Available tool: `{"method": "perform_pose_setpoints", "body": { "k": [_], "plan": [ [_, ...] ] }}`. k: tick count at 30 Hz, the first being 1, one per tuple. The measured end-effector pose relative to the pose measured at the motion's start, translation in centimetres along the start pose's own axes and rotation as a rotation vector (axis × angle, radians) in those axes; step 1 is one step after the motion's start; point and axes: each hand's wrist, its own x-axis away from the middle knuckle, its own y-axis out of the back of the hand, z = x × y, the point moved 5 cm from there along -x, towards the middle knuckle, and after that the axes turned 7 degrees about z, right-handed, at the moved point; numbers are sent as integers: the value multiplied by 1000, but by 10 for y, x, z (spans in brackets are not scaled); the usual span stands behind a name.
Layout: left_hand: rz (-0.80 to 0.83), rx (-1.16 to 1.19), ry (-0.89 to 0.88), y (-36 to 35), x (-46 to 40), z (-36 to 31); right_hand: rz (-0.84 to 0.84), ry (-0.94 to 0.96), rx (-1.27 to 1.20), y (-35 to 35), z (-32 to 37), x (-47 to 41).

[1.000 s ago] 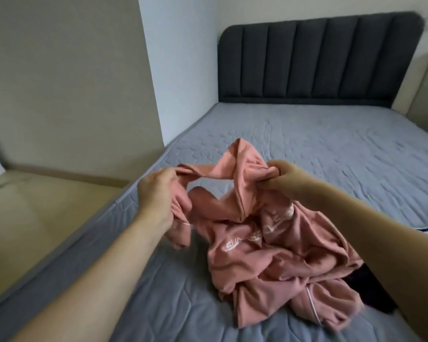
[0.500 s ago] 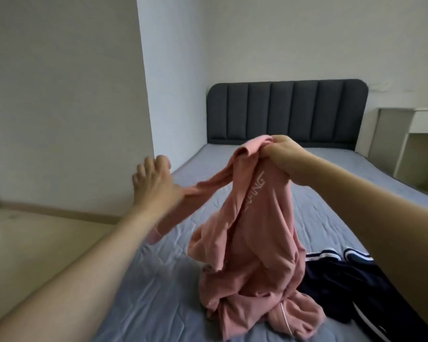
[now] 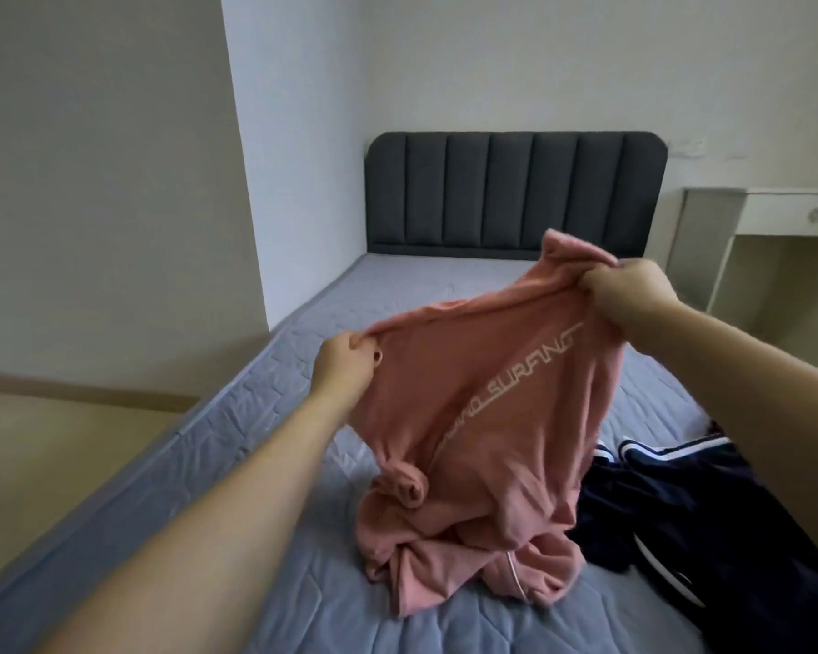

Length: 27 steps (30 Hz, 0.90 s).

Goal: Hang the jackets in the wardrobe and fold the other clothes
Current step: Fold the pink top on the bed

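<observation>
A pink garment with white lettering across it hangs stretched between my two hands above the bed. My left hand pinches its upper left edge. My right hand grips its upper right edge, higher than the left. The garment's lower part lies bunched on the grey mattress, with a white zip line showing near the bottom. A dark navy garment with white stripes lies crumpled on the mattress to the right, partly behind my right forearm.
A dark grey padded headboard stands at the bed's far end. A pale desk with a drawer sits to the right of it. Wooden floor and a wall lie left of the bed.
Both hands have lifted the pink garment off the mattress and pulled it apart, spreading its top edge. My left hand has shifted from a trailing strip to the upper edge. The view has tilted upward.
</observation>
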Motion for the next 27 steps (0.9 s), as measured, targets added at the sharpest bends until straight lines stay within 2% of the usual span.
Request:
{"method": "perform_pose_setpoints", "body": {
  "k": [2,4,6,9,11,13,15,16,18,20,22,25,27],
  "plan": [
    [41,162,-44,8,-7,-39,31,131,280,-10,1,3],
    [206,237,-116,5,-8,-81,288,339,267,-40,20,17],
    [342,187,-216,3,-6,-116,571,457,296,-74,42,38],
    [458,150,-272,13,-3,-144,778,486,186,-103,61,51],
    [568,61,-241,22,-1,-142,734,463,2,-102,73,49],
    [649,-191,-179,32,2,-125,633,398,-197,-89,78,41],
    [573,-284,-88,43,-2,-105,596,390,-271,-80,80,36],
    [488,-197,-21,50,-5,-97,595,385,-227,-80,79,36],
    [329,136,149,59,-15,-87,605,368,-64,-89,74,44],
    [275,420,189,58,-22,-98,635,350,-22,-102,67,61],
    [252,533,158,54,-26,-118,689,289,-112,-108,62,79],
    [342,583,79,41,-17,-158,780,192,-277,-112,56,90],
    [396,571,35,33,-12,-181,789,187,-228,-110,56,88]
  ]
}}
